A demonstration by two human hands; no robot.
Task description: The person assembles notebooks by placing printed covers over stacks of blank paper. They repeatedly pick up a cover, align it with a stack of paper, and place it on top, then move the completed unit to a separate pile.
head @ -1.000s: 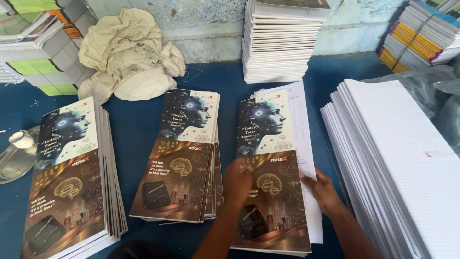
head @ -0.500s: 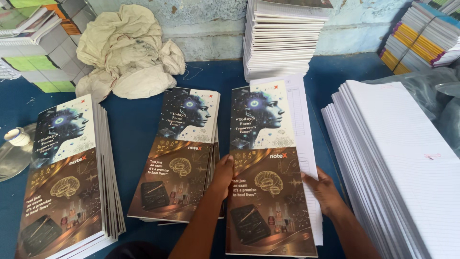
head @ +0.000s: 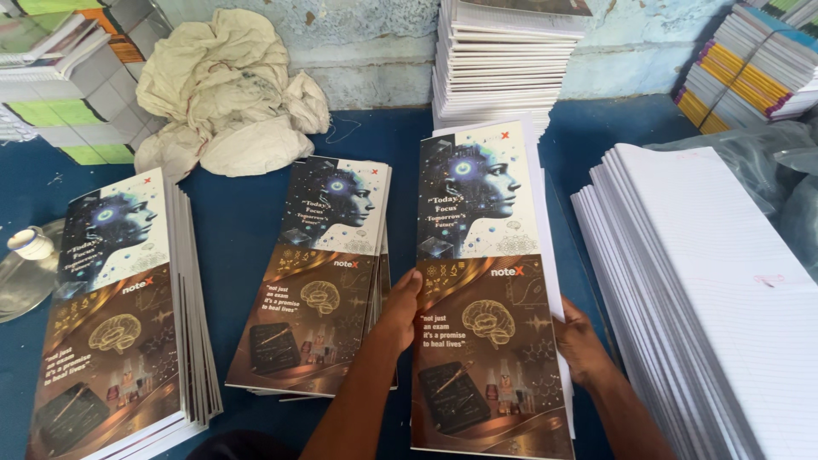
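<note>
- Printed cover sheet (head: pixel 486 290): a long glossy sheet, a pale upper half with a dark profile head and a brown lower half with a golden brain drawing. It lies on white paper sheets (head: pixel 538 153) on the blue table (head: pixel 239 230), right of centre, lengthwise away from the person.
- Left hand (head: pixel 400 311): it grips the sheet's left edge about halfway down, thumb on the printed face, the other fingers hidden below, so it pinches the edge.
- Right hand (head: pixel 584 341): it holds the sheet's right edge slightly lower, fingers curled onto the edge and the white paper beneath; the exact hold underneath cannot be told.
- Middle stack of covers (head: pixel 319 281): same print, just beside the left hand, fanned at its edges.
- Left stack of covers (head: pixel 119 315): thicker, near the table's left edge.
- Ruled white paper stack (head: pixel 716 290): tall, stepped, just right of the right hand.
- Crumpled cream cloth (head: pixel 230 94): at the back by the wall.
- Pile of white booklets (head: pixel 507 60): behind the held sheet.
- Colour-edged notebooks (head: pixel 750 68): far right corner.
</note>
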